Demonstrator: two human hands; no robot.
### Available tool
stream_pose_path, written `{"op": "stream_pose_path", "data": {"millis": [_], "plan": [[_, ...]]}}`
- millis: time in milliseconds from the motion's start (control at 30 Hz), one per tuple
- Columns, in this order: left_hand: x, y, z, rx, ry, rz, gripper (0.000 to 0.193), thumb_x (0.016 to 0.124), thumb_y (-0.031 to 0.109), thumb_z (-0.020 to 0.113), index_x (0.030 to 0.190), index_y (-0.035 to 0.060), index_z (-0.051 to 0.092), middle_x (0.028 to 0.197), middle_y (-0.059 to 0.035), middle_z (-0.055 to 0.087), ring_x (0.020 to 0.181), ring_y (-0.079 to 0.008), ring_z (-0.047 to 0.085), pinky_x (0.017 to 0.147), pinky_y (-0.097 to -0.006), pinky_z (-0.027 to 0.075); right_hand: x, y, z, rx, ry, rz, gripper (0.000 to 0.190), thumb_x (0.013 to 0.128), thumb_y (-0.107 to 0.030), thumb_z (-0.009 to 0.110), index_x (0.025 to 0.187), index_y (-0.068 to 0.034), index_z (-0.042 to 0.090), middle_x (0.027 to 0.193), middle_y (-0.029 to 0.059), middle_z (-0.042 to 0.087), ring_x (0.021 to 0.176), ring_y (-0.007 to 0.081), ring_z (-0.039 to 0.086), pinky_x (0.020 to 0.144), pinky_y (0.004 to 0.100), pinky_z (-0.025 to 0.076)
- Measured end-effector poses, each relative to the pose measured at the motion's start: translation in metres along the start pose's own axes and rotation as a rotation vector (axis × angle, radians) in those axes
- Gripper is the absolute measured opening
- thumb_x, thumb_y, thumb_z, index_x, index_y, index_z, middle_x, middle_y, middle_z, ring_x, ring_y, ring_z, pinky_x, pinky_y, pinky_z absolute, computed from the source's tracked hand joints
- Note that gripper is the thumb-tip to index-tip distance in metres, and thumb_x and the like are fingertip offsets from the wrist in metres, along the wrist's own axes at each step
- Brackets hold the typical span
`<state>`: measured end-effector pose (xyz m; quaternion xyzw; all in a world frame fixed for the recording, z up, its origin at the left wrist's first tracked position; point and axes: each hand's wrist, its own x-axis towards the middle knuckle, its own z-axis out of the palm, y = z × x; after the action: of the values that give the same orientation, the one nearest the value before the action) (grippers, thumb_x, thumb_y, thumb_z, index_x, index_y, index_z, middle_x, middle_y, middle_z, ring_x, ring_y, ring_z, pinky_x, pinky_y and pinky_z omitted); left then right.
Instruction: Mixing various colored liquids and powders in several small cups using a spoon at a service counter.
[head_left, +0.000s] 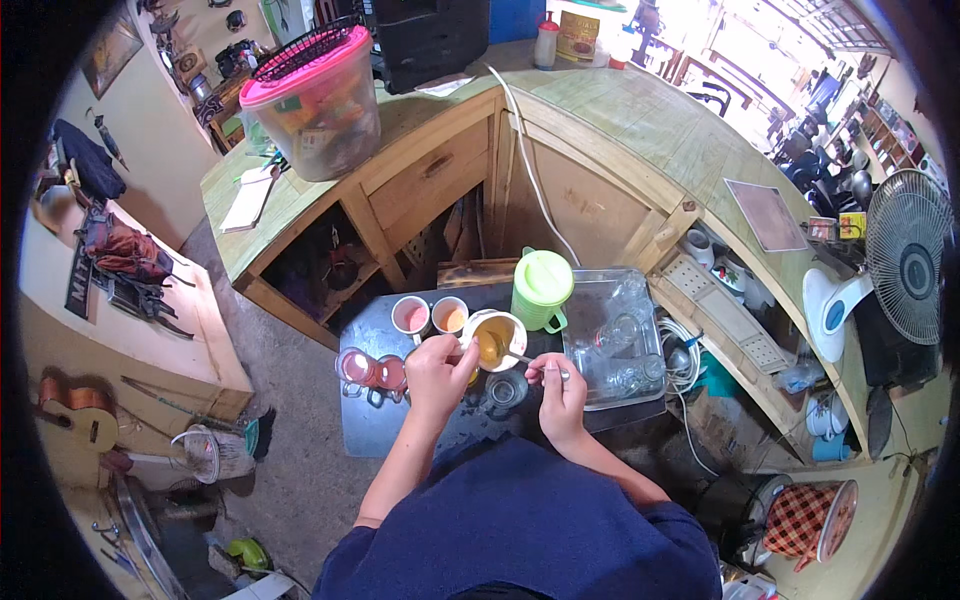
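My left hand (439, 375) grips a white mug (517, 330) by its near-left side, where my fingers hide the handle. The mug is tilted towards me and shows an amber liquid inside. Between the fingers of my right hand (559, 394) is a metal spoon (517, 355), its bowl end reaching into the mug. Just below the mug stands a clear glass (506, 388). Beyond my left hand are a cup with pink contents (411, 315) and a cup with orange contents (450, 315). Two glass mugs of pinkish drink (357, 367) stand at the left.
A lidded light-green pitcher (541, 292) stands behind the mug on the low table (375, 431). At its right, a clear tray (581, 397) holds several glasses. A wooden counter (622, 142) curves around, carrying a pink-lidded tub (319, 135) and a fan (907, 259). A white cable (536, 172) hangs down.
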<state>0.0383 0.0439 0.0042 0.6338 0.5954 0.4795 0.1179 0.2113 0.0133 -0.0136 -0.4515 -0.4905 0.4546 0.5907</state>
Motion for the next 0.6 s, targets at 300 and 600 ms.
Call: {"op": "stream_pose_path", "data": {"millis": [300,600], "plan": [[-0.008,-0.007,0.001,0.004,-0.033,-0.104,0.037,0.078,0.020,0.071,0.056,-0.0007,0.050,0.052,-0.0121,0.051,0.047,-0.0246,0.050,0.047,-0.0363,0.039,0.003,0.006,-0.006,0.089,0.043,0.103,0.029,0.102,-0.020,0.037,0.092,-0.001,0.057,0.079,0.0040,0.059,0.072,0.0081,0.055,0.067,0.0224,0.044],[-0.010,-0.008,-0.001,0.036,-0.089,-0.178,0.038,0.081,0.023,0.070,0.057,-0.0020,0.054,0.051,-0.0123,0.051,0.045,-0.0231,0.049,0.047,-0.0361,0.038,0.008,0.004,-0.013,0.114,0.086,0.157,0.031,0.102,-0.022,0.036,0.091,-0.003,0.057,0.076,0.0034,0.060,0.068,0.0082,0.055,0.064,0.0215,0.041]]}}
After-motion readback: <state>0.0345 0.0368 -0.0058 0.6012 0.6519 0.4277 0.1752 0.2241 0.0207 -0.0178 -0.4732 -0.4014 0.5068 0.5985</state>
